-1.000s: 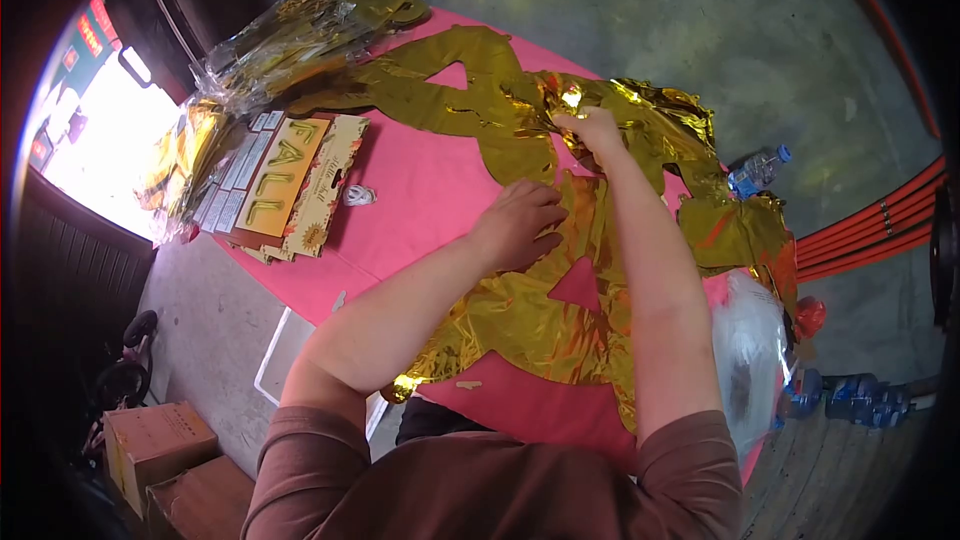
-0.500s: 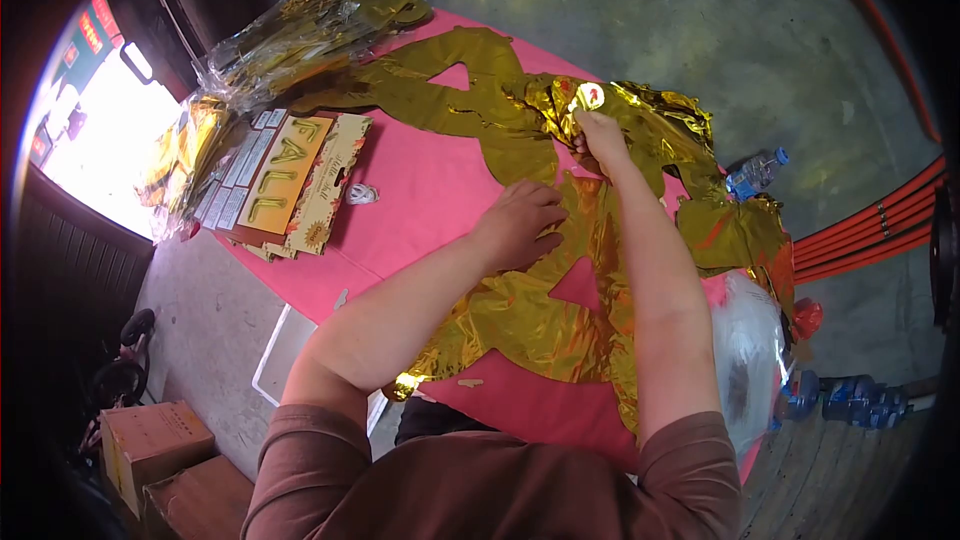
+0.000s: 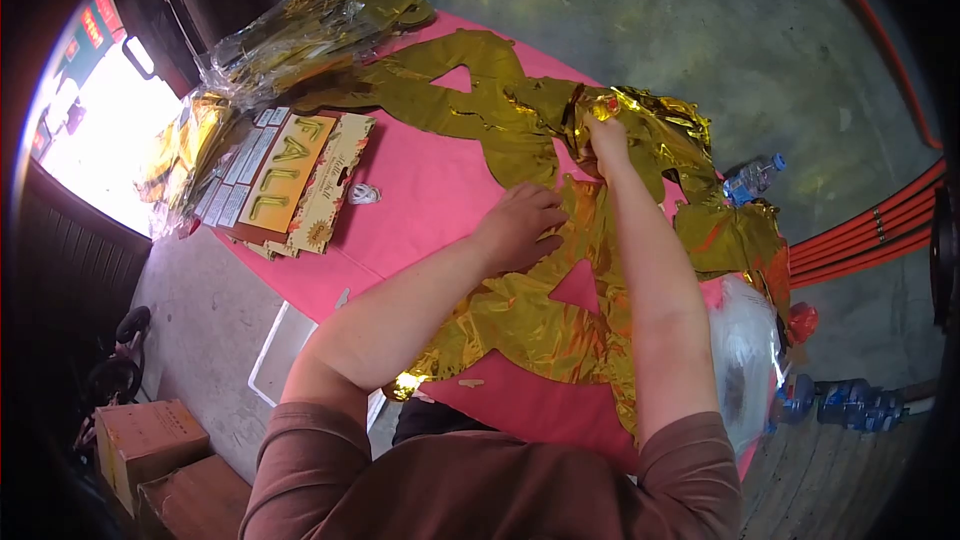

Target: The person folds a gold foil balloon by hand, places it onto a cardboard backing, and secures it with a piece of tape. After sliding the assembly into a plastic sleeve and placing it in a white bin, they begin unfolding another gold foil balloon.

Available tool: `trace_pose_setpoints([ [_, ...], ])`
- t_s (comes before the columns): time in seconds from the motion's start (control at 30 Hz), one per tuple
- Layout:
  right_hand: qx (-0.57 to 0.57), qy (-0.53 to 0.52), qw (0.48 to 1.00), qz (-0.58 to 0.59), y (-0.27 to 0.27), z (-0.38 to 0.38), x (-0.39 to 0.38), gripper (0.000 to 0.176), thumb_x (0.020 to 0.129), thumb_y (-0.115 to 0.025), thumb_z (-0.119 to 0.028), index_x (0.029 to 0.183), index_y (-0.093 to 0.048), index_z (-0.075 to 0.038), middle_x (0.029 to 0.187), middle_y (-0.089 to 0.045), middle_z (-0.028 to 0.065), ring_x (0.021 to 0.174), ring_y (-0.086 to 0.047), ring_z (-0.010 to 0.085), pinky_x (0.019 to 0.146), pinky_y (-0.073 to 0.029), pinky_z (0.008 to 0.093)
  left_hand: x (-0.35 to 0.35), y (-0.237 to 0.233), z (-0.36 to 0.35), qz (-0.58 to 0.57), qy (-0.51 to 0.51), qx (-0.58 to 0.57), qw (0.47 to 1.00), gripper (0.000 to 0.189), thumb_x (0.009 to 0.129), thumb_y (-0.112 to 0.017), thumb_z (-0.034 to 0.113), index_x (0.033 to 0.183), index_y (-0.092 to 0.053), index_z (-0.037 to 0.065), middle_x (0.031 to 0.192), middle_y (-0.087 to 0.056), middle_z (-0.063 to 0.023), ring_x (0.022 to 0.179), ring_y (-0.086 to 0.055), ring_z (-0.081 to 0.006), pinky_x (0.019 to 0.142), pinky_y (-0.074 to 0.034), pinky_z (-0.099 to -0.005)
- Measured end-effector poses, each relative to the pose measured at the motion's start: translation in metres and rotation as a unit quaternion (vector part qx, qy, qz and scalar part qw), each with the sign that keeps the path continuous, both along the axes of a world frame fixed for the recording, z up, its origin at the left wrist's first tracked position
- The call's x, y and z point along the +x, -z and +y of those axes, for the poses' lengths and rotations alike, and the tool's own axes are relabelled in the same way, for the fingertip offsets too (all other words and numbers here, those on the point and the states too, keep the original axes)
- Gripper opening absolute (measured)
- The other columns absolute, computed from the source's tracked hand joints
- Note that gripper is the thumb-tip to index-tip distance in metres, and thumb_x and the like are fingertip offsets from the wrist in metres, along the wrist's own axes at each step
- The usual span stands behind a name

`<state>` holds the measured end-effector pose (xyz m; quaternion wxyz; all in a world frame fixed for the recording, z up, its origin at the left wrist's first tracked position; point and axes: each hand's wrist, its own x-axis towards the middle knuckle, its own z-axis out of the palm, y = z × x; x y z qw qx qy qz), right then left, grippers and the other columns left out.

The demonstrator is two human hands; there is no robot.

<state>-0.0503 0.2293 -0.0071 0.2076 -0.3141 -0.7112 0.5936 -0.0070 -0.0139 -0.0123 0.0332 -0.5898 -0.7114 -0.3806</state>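
Flat gold foil balloons [image 3: 540, 315], shaped like letters, lie spread over a pink-covered table [image 3: 420, 190]. My right hand [image 3: 606, 143] is closed on the crumpled part of a gold foil balloon [image 3: 655, 125] at the far side. Its fingertips are partly hidden by the shiny folds. My left hand [image 3: 518, 228] rests on the left edge of the nearer foil, fingers bent and somewhat apart, pinching nothing that I can see. Left of it sit printed "FALL" cards [image 3: 270, 180] and a small coil of white string [image 3: 364, 194].
Gold foil pieces in clear plastic [image 3: 290, 45] are heaped at the table's far left corner. A water bottle [image 3: 755, 178] is beyond the right edge. A clear plastic bag [image 3: 745, 360] hangs near the right side. Cardboard boxes [image 3: 155, 440] stand on the floor at lower left.
My right hand has shifted slightly away from me, and the foil there has turned; the pale round spot with a red mark no longer shows. My left hand has stayed in place.
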Motion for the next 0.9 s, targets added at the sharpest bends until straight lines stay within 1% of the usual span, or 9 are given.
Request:
trace_pose_setpoints([
  [0.17, 0.048, -0.024, 0.998, -0.018, -0.018, 0.007, 0.011, 0.025, 0.086, -0.059, -0.029, 0.082, -0.058, -0.004, 0.066, -0.055, 0.0037, 0.052, -0.054, 0.0150, 0.044, -0.048, 0.0296, 0.001, -0.001, 0.001, -0.001, 0.002, -0.005, 1.000, 0.029, 0.077, -0.068, 0.020, 0.102, -0.063, 0.008, 0.113, -0.055, -0.0086, 0.106, -0.049, -0.0295, 0.093, -0.040, -0.0397],
  [0.27, -0.043, 0.030, 0.986, 0.160, -0.051, 0.029, 0.018, 0.024, 0.086, -0.058, -0.027, 0.087, -0.059, -0.003, 0.070, -0.057, 0.0022, 0.058, -0.057, 0.0140, 0.049, -0.049, 0.0292, 0.000, -0.001, 0.001, -0.029, 0.007, -0.023, 0.999, 0.029, 0.077, -0.067, 0.024, 0.102, -0.065, 0.009, 0.116, -0.055, -0.0090, 0.113, -0.046, -0.0285, 0.102, -0.033, -0.0406],
  [0.33, 0.060, 0.016, 0.985, 0.159, -0.050, 0.054, 0.020, 0.024, 0.086, -0.059, -0.025, 0.090, -0.062, -0.002, 0.072, -0.060, 0.0025, 0.061, -0.058, 0.0138, 0.054, -0.049, 0.0293, 0.001, -0.003, 0.000, -0.027, -0.001, -0.028, 0.999, 0.028, 0.077, -0.067, 0.024, 0.101, -0.065, 0.008, 0.115, -0.055, -0.0091, 0.112, -0.047, -0.0284, 0.102, -0.034, -0.0407],
  [0.4, 0.299, -0.165, 0.932, -0.124, -0.074, 0.051, 0.029, 0.026, 0.084, -0.061, -0.025, 0.088, -0.064, 0.000, 0.072, -0.062, 0.0037, 0.062, -0.059, 0.0127, 0.057, -0.048, 0.0292, 0.000, -0.002, 0.000, -0.012, 0.002, -0.013, 1.000, 0.028, 0.077, -0.067, 0.022, 0.101, -0.064, 0.008, 0.114, -0.055, -0.0092, 0.109, -0.048, -0.0293, 0.097, -0.037, -0.0404],
  [0.5, 0.103, 0.039, 0.983, 0.147, -0.116, 0.043, 0.033, 0.039, 0.079, -0.067, -0.032, 0.081, -0.064, 0.007, 0.068, -0.062, 0.0074, 0.063, -0.059, 0.0117, 0.058, -0.045, 0.0328, -0.001, -0.003, 0.001, -0.001, 0.003, 0.000, 1.000, 0.028, 0.077, -0.067, 0.020, 0.102, -0.063, 0.008, 0.114, -0.055, -0.0094, 0.105, -0.049, -0.0303, 0.092, -0.040, -0.0401],
  [0.6, 0.412, -0.095, 0.895, -0.141, -0.105, 0.057, 0.036, 0.028, 0.078, -0.071, -0.028, 0.075, -0.066, -0.001, 0.066, -0.062, 0.0042, 0.064, -0.059, 0.0110, 0.052, -0.045, 0.0303, 0.001, -0.002, -0.001, -0.002, 0.009, -0.009, 1.000, 0.029, 0.077, -0.067, 0.021, 0.102, -0.063, 0.007, 0.114, -0.055, -0.0097, 0.106, -0.049, -0.0304, 0.092, -0.040, -0.0399],
  [0.67, 0.352, -0.123, 0.927, -0.052, -0.086, 0.074, 0.027, 0.020, 0.077, -0.073, -0.022, 0.078, -0.067, -0.002, 0.067, -0.061, 0.0007, 0.063, -0.056, 0.0088, 0.053, -0.044, 0.0292, -0.001, -0.004, 0.000, -0.003, 0.006, -0.007, 1.000, 0.029, 0.077, -0.068, 0.021, 0.102, -0.063, 0.007, 0.114, -0.055, -0.0098, 0.107, -0.049, -0.0305, 0.092, -0.040, -0.0398],
  [0.77, 0.219, 0.041, 0.964, 0.144, -0.093, 0.088, 0.033, 0.034, 0.074, -0.074, -0.027, 0.082, -0.062, 0.003, 0.065, -0.057, 0.0065, 0.062, -0.050, 0.0124, 0.059, -0.043, 0.0333, 0.001, -0.003, -0.002, -0.008, 0.007, -0.011, 1.000, 0.029, 0.077, -0.067, 0.021, 0.102, -0.063, 0.007, 0.115, -0.055, -0.0101, 0.108, -0.048, -0.0308, 0.093, -0.040, -0.0399],
  [0.9, 0.446, 0.067, 0.891, -0.044, -0.132, 0.113, 0.067, 0.028, 0.078, -0.070, -0.027, 0.085, -0.065, -0.001, 0.069, -0.062, 0.0092, 0.064, -0.054, 0.0141, 0.060, -0.044, 0.0341, -0.002, -0.003, -0.001, -0.004, 0.008, -0.006, 1.000, 0.029, 0.077, -0.067, 0.020, 0.103, -0.063, 0.007, 0.116, -0.055, -0.0108, 0.108, -0.048, -0.0313, 0.093, -0.040, -0.0404],
])
